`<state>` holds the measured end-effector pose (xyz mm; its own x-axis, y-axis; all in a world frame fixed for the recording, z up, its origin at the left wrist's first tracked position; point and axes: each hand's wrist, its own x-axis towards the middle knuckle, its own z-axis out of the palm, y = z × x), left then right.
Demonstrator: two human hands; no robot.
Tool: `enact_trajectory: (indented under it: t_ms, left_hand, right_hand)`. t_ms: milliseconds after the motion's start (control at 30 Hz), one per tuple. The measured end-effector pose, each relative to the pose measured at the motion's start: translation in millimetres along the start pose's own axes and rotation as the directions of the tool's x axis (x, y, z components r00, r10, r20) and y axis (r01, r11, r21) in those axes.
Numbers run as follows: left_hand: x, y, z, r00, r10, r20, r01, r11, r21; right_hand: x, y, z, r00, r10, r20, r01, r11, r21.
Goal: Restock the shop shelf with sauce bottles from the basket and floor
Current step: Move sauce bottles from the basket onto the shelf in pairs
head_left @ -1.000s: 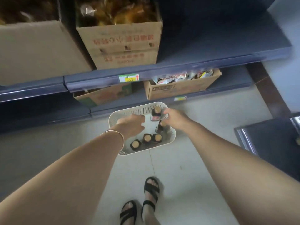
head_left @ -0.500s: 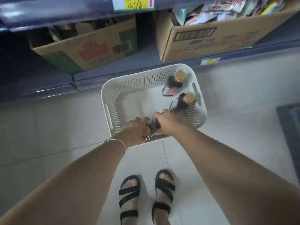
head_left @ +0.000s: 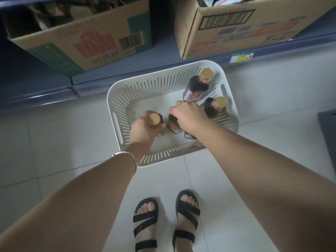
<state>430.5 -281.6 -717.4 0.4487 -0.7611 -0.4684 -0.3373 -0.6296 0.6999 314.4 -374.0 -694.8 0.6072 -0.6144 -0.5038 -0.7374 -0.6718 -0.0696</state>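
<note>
Hands now apart | left hand (head_left: 143,129) grips bottle (head_left: 155,119) | right hand (head_left: 189,115) clutches second bottle (head_left: 173,126) (lift starting, I reckon) | basket (head_left: 123,99) emptying.

left arm: stretched forward and down | left hand (head_left: 143,129): fingers wrapped round neck of bottle (head_left: 154,119), cap above fingers | right arm: stretched forward and down | right hand (head_left: 189,113): knuckles up, fingers curled over top of second bottle (head_left: 174,124) | hands near each other, not touching
</note>
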Motion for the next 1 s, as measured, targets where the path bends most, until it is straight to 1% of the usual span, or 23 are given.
enact_trajectory:
  t_ms: [67,133,200,267,333,367,433,467,500,533,600,700,733,767,800,833,933,1000]
  left_hand:
    - [7.3,3.7,-1.3,0.997,-0.006,-0.073,0.003,0.999,-0.046]
    - [21.0,7.5,-3.5,0.991,-0.056,-0.123,0.044,0.994,-0.104]
    - [34.9,9.9,-5.5,0.986,-0.08,-0.149,0.064,0.992,-0.108]
    - [43.5,9.6,-6.1,0.99,-0.07,-0.119,0.062,0.996,-0.066]
    - [44.7,6.6,-6.4,0.997,-0.043,-0.068,0.041,0.999,-0.026]
    - [43.8,4.6,-6.8,0.998,-0.032,-0.057,0.03,0.999,-0.023]
    - [42.8,1.1,-7.2,0.998,-0.031,-0.06,0.026,0.997,-0.074]
    - [43.5,-0.5,-6.3,0.997,-0.041,-0.066,0.032,0.993,-0.118]
    - [44.7,-2.1,-4.5,0.996,-0.057,-0.071,0.045,0.985,-0.165]
    - [46.0,-3.3,-2.1,0.994,-0.081,-0.074,0.064,0.975,-0.212]
    - [50.0,-4.0,4.2,0.987,-0.146,-0.068,0.118,0.943,-0.31]
    - [56.3,-0.5,15.1,0.961,-0.269,-0.062,0.216,0.874,-0.435]
    - [58.0,1.2,17.1,0.95,-0.302,-0.077,0.235,0.858,-0.457]
    - [59.3,2.6,17.2,0.941,-0.325,-0.096,0.245,0.849,-0.469]
    - [59.6,3.5,15.6,0.935,-0.336,-0.11,0.249,0.847,-0.47]
    - [57.9,5.8,12.4,0.933,-0.34,-0.119,0.251,0.851,-0.462]
    - [43.9,23.8,-6.6,0.94,-0.312,-0.138,0.221,0.865,-0.45]
    - [26.4,47.8,-24.5,0.944,-0.292,-0.152,0.199,0.873,-0.445]
  right_hand:
    - [4.0,0.6,-2.0,0.998,-0.047,-0.033,0.048,0.999,0.024]
    - [11.7,1.2,0.9,0.996,-0.066,-0.058,0.071,0.994,0.08]
    - [19.8,0.3,8.4,0.995,-0.033,-0.099,0.054,0.975,0.217]
    - [23.7,-1.4,18.2,0.987,0.078,-0.141,-0.009,0.902,0.431]
    - [21.9,-2.7,29.1,0.963,0.218,-0.158,-0.074,0.78,0.622]
    - [19.4,-3.8,34.6,0.948,0.283,-0.143,-0.102,0.699,0.708]
    - [13.6,-8.6,45.8,0.913,0.398,-0.09,-0.125,0.483,0.867]
    - [12.1,-11.6,51.2,0.894,0.443,-0.069,-0.114,0.375,0.92]
    - [11.9,-14.4,56.6,0.877,0.477,-0.057,-0.096,0.291,0.952]
    - [13.2,-16.6,62.4,0.864,0.501,-0.05,-0.085,0.242,0.967]
    - [18.9,-18.5,72.7,0.85,0.527,-0.007,-0.129,0.222,0.966]
    - [30.9,-16.5,80.1,0.863,0.493,0.108,-0.222,0.178,0.959]
    - [35.0,-14.3,78.9,0.864,0.489,0.123,-0.251,0.204,0.946]
    - [38.7,-11.4,74.5,0.86,0.493,0.129,-0.285,0.255,0.924]
    - [41.5,-7.5,68.9,0.853,0.504,0.133,-0.314,0.294,0.903]
    - [41.7,-2.9,61.5,0.844,0.518,0.137,-0.331,0.304,0.893]
    - [28.6,8.7,30.4,0.83,0.538,0.148,-0.327,0.255,0.91]
    - [7.8,12.2,4.0,0.817,0.561,0.135,-0.307,0.224,0.925]
